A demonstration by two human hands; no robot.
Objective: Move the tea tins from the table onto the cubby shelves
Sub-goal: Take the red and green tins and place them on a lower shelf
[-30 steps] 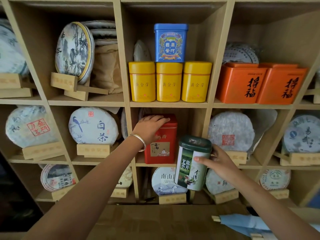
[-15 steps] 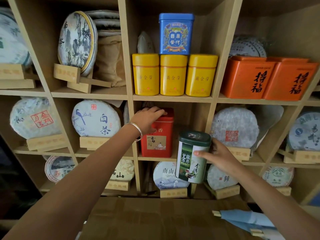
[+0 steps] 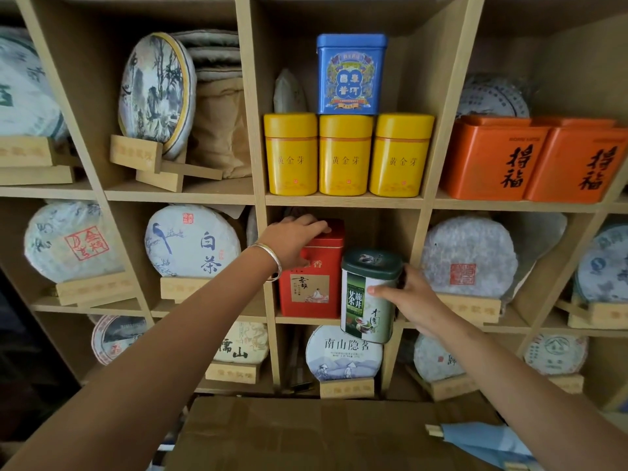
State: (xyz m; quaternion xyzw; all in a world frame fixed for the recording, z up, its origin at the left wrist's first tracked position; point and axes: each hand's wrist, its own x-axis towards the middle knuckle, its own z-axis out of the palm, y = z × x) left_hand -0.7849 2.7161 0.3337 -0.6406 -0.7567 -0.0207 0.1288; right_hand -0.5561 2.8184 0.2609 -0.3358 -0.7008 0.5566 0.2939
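Left hand point(image 3: 295, 240), silver bangle at the wrist, lies over the lid and upper front of the square red metal tea tin point(image 3: 311, 282), fingers curved across the top and thumb on the front face. That tin stands upright on the floor of the middle cubby point(image 3: 307, 320) of the wooden shelf unit, against its left wall. Right hand point(image 3: 409, 299) grips the rounded green-and-white tea tin with a dark green lid point(image 3: 368, 295), thumb on the label and fingers behind. This tin hangs in the air just in front of the cubby's open right half, its base below the shelf edge, and it looks to be touching the red one.

Placing the pair appears to be the step in hand: red seems down, green not yet in. Next, I judge, the green tin needs lifting over the shelf lip, sliding in beside the red one, and setting upright before release.
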